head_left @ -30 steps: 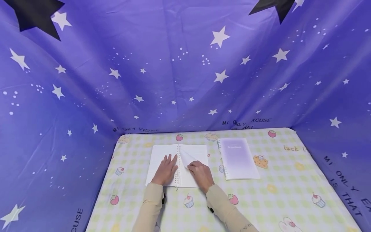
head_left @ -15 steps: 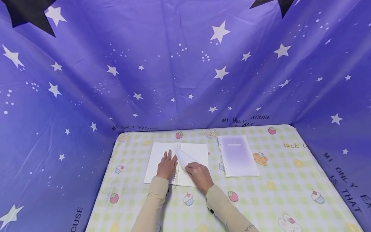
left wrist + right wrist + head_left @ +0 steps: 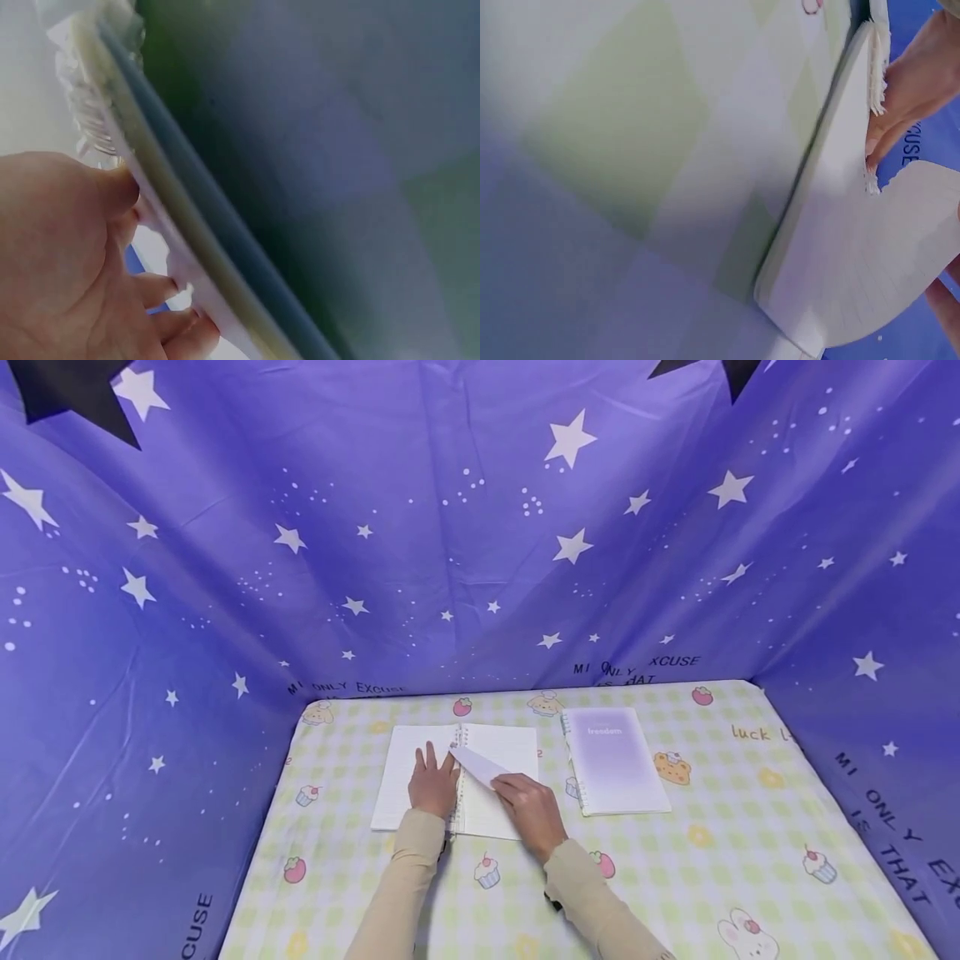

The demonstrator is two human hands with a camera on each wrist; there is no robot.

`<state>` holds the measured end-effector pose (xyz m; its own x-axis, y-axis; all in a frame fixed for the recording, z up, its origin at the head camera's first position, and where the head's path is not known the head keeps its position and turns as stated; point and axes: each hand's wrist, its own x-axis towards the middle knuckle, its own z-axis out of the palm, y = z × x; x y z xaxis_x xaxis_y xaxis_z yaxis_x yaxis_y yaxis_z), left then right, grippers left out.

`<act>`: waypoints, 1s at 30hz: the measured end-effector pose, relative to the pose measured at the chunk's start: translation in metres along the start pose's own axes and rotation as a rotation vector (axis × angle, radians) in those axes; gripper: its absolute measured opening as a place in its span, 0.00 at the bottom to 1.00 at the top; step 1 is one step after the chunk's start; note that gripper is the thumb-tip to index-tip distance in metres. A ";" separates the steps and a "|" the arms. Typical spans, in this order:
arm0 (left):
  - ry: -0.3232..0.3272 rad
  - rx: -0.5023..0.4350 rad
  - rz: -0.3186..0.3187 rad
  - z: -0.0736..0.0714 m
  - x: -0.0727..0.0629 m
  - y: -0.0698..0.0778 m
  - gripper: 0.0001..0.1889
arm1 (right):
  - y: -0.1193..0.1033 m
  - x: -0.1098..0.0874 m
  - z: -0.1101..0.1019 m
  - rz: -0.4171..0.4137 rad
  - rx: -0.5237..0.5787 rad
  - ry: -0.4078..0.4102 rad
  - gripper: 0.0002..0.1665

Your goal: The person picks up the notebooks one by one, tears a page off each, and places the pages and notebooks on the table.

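A white spiral notebook [image 3: 401,789] lies spread out flat, its rings [image 3: 459,810] down the middle. My left hand [image 3: 433,791] rests on the left page beside the rings, fingers pointing away from me. Between thumb and fingers, my right hand [image 3: 538,817] pinches a sheet of paper [image 3: 480,766], lifted and folded over the right page. In the right wrist view the paper [image 3: 907,247] curves up, with a ragged edge near the rings and my left hand [image 3: 922,75] behind. The left wrist view shows my thumb against the binding [image 3: 94,124].
To the right lies a second spiral notebook [image 3: 618,764] with a purple cover, closed. A checked tablecloth [image 3: 712,877] with cartoon prints covers the table. Purple star-printed curtains [image 3: 420,527] surround its back and sides.
My right hand has pulled the sheet's corner up and slightly right, so the paper now narrows to a folded strip near the rings. My left hand has shifted slightly along the rings.
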<state>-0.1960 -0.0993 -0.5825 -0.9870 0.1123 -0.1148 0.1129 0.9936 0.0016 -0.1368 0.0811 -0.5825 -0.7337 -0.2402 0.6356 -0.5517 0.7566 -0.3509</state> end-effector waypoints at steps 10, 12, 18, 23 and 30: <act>0.055 -0.108 -0.004 0.012 0.005 -0.004 0.25 | -0.005 0.005 -0.008 -0.006 0.036 0.067 0.16; 0.071 -0.190 0.034 0.013 0.003 -0.009 0.25 | -0.004 0.005 -0.008 0.011 0.027 0.064 0.16; 0.041 -0.398 0.195 0.013 -0.018 -0.031 0.27 | -0.001 0.002 -0.008 0.038 0.047 0.053 0.16; -0.044 -0.483 0.274 0.010 -0.037 -0.040 0.34 | 0.000 0.001 -0.011 0.058 0.057 0.043 0.16; -0.109 -0.467 0.409 0.014 -0.052 -0.047 0.47 | -0.001 0.000 -0.017 0.088 0.075 0.015 0.16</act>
<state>-0.1488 -0.1517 -0.5905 -0.8543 0.5073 -0.1137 0.3928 0.7731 0.4981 -0.1295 0.0902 -0.5707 -0.7751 -0.1651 0.6099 -0.5138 0.7264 -0.4564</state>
